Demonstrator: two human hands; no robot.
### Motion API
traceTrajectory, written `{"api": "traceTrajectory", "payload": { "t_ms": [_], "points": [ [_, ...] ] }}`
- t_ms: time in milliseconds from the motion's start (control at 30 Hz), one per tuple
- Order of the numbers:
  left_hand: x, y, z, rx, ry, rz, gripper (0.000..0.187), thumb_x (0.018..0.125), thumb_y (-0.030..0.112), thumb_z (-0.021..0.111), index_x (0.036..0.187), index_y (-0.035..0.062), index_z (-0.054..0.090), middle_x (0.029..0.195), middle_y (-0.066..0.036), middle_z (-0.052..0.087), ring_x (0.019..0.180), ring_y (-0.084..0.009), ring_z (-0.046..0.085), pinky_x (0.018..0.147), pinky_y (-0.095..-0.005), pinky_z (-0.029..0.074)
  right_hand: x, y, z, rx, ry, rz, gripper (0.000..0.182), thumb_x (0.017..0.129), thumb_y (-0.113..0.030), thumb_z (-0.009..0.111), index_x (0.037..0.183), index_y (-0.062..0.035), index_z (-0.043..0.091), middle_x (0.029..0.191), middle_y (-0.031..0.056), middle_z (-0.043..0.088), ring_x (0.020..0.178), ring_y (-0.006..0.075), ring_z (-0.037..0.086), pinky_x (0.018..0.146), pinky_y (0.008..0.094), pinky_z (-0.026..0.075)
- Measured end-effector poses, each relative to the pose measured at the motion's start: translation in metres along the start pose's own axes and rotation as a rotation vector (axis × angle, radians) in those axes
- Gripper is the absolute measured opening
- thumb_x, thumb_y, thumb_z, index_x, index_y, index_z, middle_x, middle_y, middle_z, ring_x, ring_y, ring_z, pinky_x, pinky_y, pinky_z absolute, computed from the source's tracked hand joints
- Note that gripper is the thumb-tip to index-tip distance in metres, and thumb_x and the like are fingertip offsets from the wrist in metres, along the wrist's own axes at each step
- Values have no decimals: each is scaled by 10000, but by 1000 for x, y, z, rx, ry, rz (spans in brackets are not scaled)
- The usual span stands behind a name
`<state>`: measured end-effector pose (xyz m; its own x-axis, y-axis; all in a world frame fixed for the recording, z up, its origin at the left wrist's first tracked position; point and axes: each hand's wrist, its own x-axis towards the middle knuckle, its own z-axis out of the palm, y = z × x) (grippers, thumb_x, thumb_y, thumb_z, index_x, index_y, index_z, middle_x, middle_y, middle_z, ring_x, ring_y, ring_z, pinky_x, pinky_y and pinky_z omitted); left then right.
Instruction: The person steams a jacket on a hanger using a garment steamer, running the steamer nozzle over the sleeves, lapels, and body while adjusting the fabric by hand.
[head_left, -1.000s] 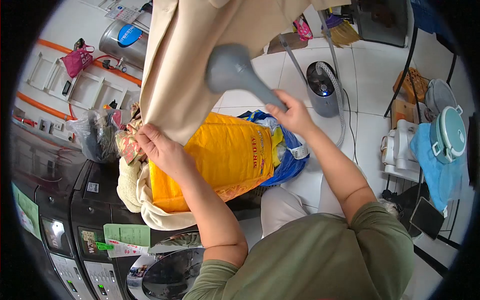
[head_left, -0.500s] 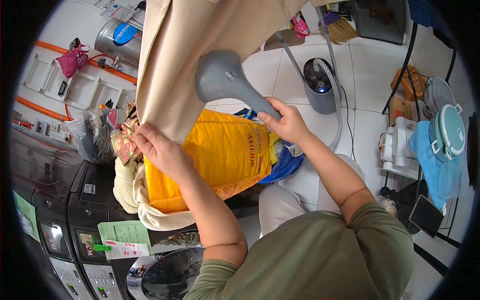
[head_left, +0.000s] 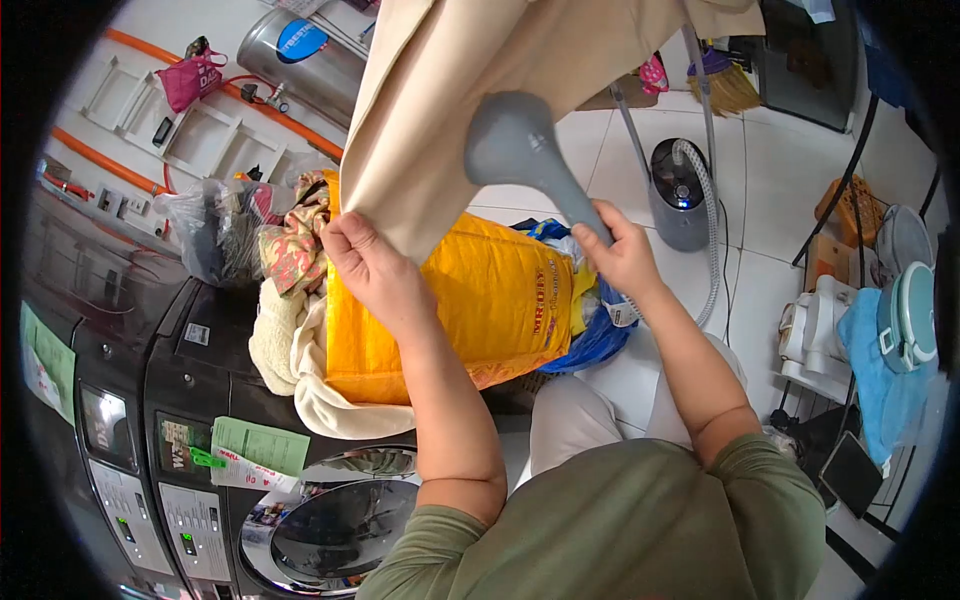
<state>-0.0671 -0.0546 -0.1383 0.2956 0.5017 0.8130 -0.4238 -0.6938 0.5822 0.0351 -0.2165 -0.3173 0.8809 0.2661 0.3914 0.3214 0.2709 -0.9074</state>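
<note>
Beige garment (head_left: 430, 120) stretched over the yellow bag (head_left: 450, 310), handheld steamer (head_left: 515, 145) at its face.
The left hand (head_left: 380, 270) pinches the garment's lower corner; the right hand (head_left: 622, 255) has its fingers wrapped round the steamer's handle. The steamer's head has drifted slightly nearer the left hand, putting it by the garment's lower stretch; whether it touches the cloth, I cannot tell. Beyond stands the steamer base (head_left: 680, 215). The bag reads "MR.DIY"; the tank's blue label (head_left: 302, 41) is only partly legible.

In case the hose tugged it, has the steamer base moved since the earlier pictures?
No, the steamer base keeps its place relative to the broom; only the view has shifted.
</note>
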Motion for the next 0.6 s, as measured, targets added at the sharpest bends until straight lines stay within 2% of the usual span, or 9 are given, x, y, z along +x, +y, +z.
{"api": "traceTrajectory", "payload": {
  "t_ms": [33, 133, 233, 367, 467, 500, 567, 600],
  "points": [
    [-1, 1, 0, 7, -2, 8, 298, 1090, 313, 453, 908, 80, 497, 864, 20, 483, 789, -78, 413, 729, -238, 395, 1, 1, -1, 47, 29, -24, 428, 933, -335, 719, 1193, -7, 631, 818, 69, 674, 725, 109, 595, 677, 285, 499],
    [-4, 0, 0, -3, -15, -8, 294, 1090, 318, 451, 919, 83, 498, 876, 18, 485, 791, -80, 421, 729, -239, 401, -5, -5, -4, 15, -31, 34, 433, 931, -325, 721, 1205, -4, 626, 858, 87, 691, 765, 123, 625, 707, 295, 515],
    [-7, -2, 3, -31, 2, -15, 285, 1088, 321, 455, 938, 83, 496, 895, 11, 507, 812, -83, 450, 749, -242, 418, -17, -18, 7, 1, -97, -108, 442, 923, -318, 727, 1214, -3, 621, 919, 132, 709, 811, 187, 684, 745, 313, 533],
    [-10, -4, 1, -24, 1, 44, 277, 1086, 328, 457, 976, 77, 502, 928, -5, 547, 842, -91, 491, 770, -250, 445, -19, -26, 13, -102, -106, -284, 463, 907, -326, 736, 1220, -7, 616, 966, 191, 711, 854, 315, 718, 762, 339, 544],
    [-13, -6, -3, -50, -16, 3, 249, 1072, 299, 500, 1025, 57, 529, 948, -18, 564, 846, -91, 503, 764, -254, 454, -10, -30, 3, -146, -45, -266, 462, 906, -330, 738, 1224, -18, 616, 936, 176, 716, 826, 298, 719, 742, 345, 544],
    [-15, -10, 0, -57, -26, -1, 225, 1061, 272, 525, 1040, 49, 541, 956, -22, 575, 846, -90, 509, 765, -253, 455, -4, -30, -1, -124, 7, -264, 461, 904, -348, 741, 1221, -33, 629, 905, 149, 721, 786, 242, 709, 715, 337, 541],
    [-25, -22, 9, -76, -44, -12, 188, 1038, 216, 575, 1069, 32, 564, 970, -30, 596, 847, -89, 521, 768, -251, 458, 4, -33, -21, -153, 100, -188, 466, 903, -358, 744, 1217, -31, 635, 865, 122, 716, 728, 195, 681, 674, 321, 533],
    [-32, -29, 11, -123, -157, -103, 170, 1022, 189, 597, 1074, 28, 574, 974, -30, 607, 852, -89, 532, 772, -248, 460, 8, -37, -33, -172, 145, -152, 469, 903, -364, 745, 1215, -30, 638, 845, 108, 713, 700, 172, 666, 653, 312, 529]
  ]
}}
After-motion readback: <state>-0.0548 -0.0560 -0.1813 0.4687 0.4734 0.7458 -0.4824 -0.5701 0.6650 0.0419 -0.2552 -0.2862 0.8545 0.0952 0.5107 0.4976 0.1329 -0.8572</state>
